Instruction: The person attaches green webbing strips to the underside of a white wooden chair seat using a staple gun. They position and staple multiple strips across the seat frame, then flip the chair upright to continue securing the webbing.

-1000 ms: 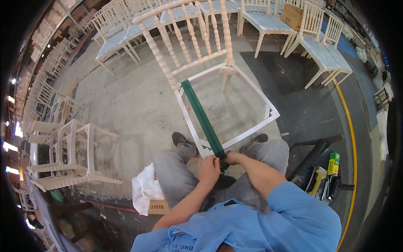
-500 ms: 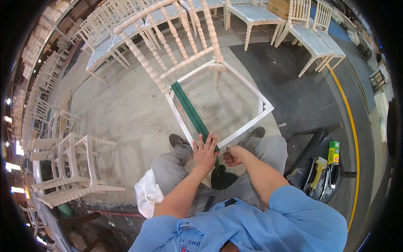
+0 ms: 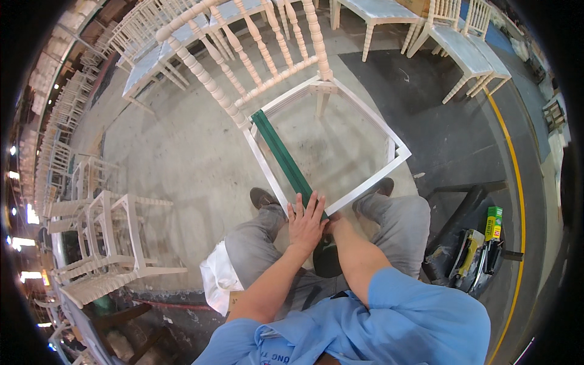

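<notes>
A white wooden chair [image 3: 372,184] with a turned-spindle back stands before me, its seat an open frame. Along the left side of that frame, a dark green webbing strap [image 3: 281,150] stretches from the back rail to the front rail. My left hand [image 3: 307,225] lies open on the strap's near end, fingers spread over the front rail. Just right of it, my right hand [image 3: 334,224] reaches in low by the front rail; its fingers are hidden. A dark round thing [image 3: 326,260] shows between my legs, partly covered by my forearms.
On my right sits a black holder of tools [image 3: 465,258] with a green and yellow box [image 3: 493,223]. A white bag [image 3: 219,277] is by my left thigh. More chairs [image 3: 374,13] stand beyond, and tipped chairs [image 3: 115,237] lie at the left.
My right hand has moved left and in under the strap's near end, its fingers now out of sight. My left hand stays on the strap. The view has shifted slightly.
</notes>
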A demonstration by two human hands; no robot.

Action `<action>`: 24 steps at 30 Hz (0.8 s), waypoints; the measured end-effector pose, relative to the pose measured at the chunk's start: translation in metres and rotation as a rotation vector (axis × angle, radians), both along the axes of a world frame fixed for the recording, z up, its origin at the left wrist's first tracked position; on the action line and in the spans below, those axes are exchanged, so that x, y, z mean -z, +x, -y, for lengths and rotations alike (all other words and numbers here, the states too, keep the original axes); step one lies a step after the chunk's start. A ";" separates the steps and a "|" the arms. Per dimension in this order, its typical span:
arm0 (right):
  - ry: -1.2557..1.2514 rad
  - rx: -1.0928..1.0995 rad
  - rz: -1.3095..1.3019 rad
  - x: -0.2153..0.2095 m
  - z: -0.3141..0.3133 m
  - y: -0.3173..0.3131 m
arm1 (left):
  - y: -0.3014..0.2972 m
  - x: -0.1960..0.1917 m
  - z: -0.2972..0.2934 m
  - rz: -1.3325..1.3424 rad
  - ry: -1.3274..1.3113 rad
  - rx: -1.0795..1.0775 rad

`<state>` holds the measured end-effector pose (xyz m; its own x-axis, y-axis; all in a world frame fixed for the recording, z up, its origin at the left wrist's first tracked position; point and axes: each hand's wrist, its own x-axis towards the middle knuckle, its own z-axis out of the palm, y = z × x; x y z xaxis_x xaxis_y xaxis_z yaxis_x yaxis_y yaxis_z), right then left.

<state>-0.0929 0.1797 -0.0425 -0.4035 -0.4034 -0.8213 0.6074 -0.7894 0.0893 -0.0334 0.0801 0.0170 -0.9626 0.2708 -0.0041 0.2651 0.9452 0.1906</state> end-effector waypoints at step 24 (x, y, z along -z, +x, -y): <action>0.689 -0.539 -0.011 0.283 0.011 -0.009 | -0.054 0.166 0.059 0.802 1.207 -0.715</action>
